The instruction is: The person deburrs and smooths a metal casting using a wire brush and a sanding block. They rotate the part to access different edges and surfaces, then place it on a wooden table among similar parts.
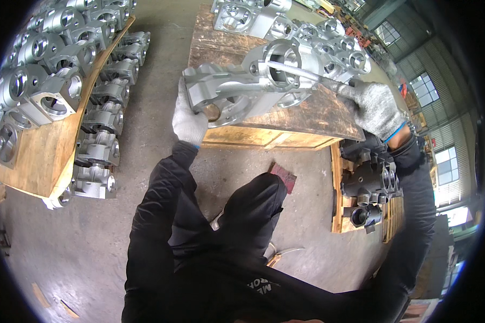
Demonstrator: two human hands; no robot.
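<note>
My left hand (188,121), in a pale grey knit glove, grips the near left end of a silver metal casting (226,86). The casting has round bores and rests at a tilt over a worn wooden bench top (323,107). In my gloved right hand (378,107), the fingers wrap round a long, slim, rod-like grey tool (299,71). Its shaft points left across the open round bore at the casting's right end. Whether its tip touches the metal I cannot tell. The tool's exact kind is unclear.
More silver castings (334,51) crowd the bench's far side. To the left, a wooden board (43,161) carries several castings, with others lower down beside it. Dark cylindrical parts (366,180) sit on a wooden pallet at right. A reddish block (283,176) lies on the floor.
</note>
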